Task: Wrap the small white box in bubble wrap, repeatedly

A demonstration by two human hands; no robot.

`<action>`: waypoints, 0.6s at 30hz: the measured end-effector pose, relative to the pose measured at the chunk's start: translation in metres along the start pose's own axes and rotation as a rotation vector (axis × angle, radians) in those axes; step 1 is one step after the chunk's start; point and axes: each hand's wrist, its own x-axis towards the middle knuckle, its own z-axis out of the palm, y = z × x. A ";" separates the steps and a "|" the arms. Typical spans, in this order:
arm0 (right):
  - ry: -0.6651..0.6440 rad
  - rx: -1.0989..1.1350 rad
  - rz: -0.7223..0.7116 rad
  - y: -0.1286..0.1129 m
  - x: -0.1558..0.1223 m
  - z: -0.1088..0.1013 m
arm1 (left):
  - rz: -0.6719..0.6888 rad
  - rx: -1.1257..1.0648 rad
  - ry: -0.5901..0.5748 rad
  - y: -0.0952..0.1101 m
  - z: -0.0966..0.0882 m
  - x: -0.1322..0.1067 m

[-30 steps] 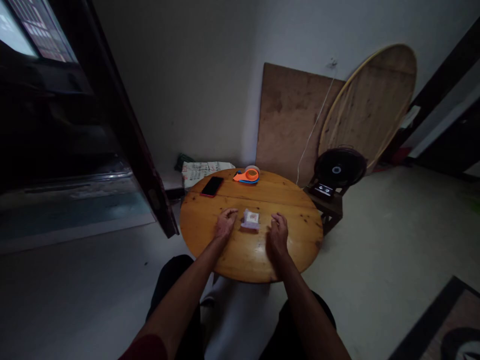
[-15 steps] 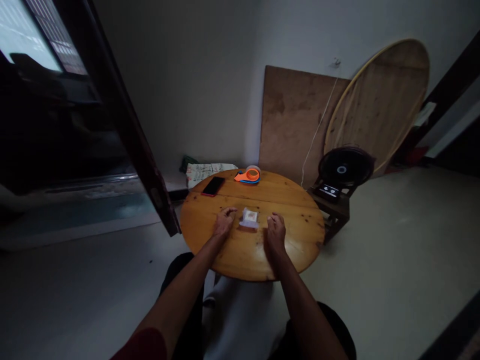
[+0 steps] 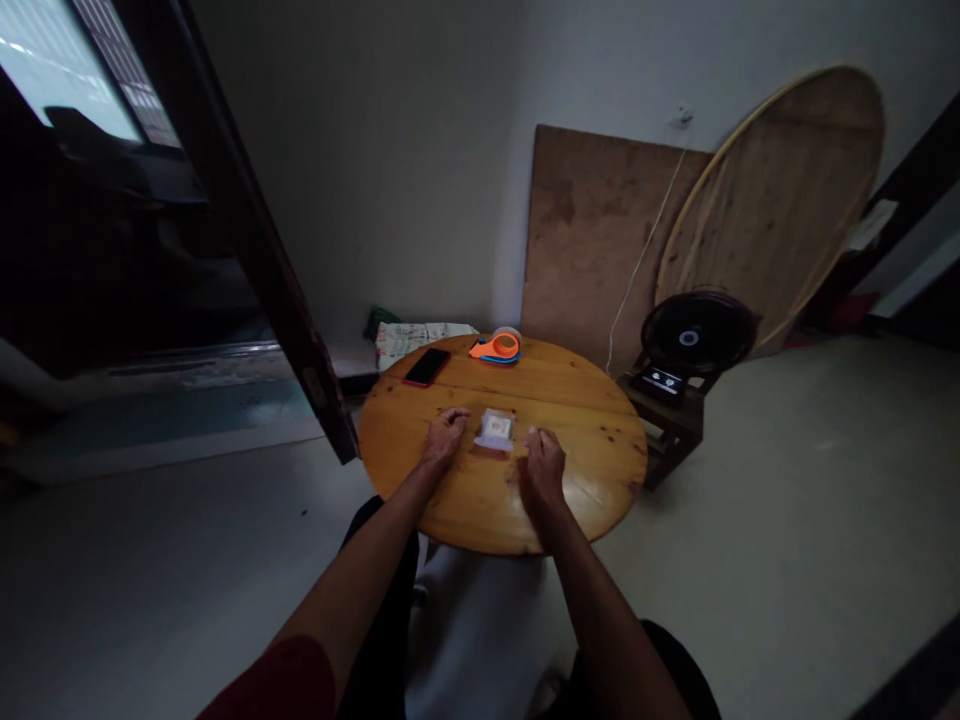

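Observation:
A small pale box [image 3: 496, 429] with an orange-brown print on top lies in the middle of a round wooden table [image 3: 600, 440]. My left hand [image 3: 444, 437] rests on the table just left of the box, fingers curled loosely, holding nothing. My right hand [image 3: 543, 464] rests just right of the box, fingers also curled down onto the wood, apart from the box by a finger's width. Neither hand touches the box as far as I can see.
A red-edged phone [image 3: 427, 366] and an orange tape dispenser [image 3: 496, 348] lie at the table's far side. A black fan [image 3: 697, 332] sits on a low stool to the right. A board and a round tabletop [image 3: 780, 200] lean on the wall. A dark door edge [image 3: 255, 240] stands left.
The view has shifted slightly; both hands have stayed beside the box, the right hand drawn a little closer toward me. The box has not moved.

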 end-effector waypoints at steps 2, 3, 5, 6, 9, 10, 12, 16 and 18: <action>-0.021 0.010 0.050 0.001 0.001 0.001 | -0.008 -0.007 0.001 -0.001 0.000 0.001; -0.023 0.012 0.057 0.002 0.001 0.002 | -0.011 -0.011 0.001 -0.002 0.001 0.001; -0.011 0.012 0.051 0.004 0.001 0.003 | -0.012 -0.016 0.001 -0.004 0.001 0.002; -0.001 0.013 0.043 0.004 0.001 0.004 | -0.012 -0.019 0.000 -0.005 0.001 0.002; 0.037 0.029 0.029 0.004 0.000 0.004 | -0.010 -0.025 -0.006 -0.007 0.002 0.003; 0.042 0.034 0.028 0.003 0.000 0.004 | -0.010 -0.028 -0.007 -0.007 0.002 0.003; 0.038 0.045 0.030 0.002 -0.001 0.003 | -0.009 -0.035 -0.010 -0.006 0.002 0.003; 0.037 0.061 0.061 0.002 -0.001 0.003 | -0.007 -0.049 -0.023 -0.004 0.001 0.002; 0.040 0.063 0.062 0.002 -0.002 0.003 | -0.008 -0.057 -0.030 -0.005 0.001 0.002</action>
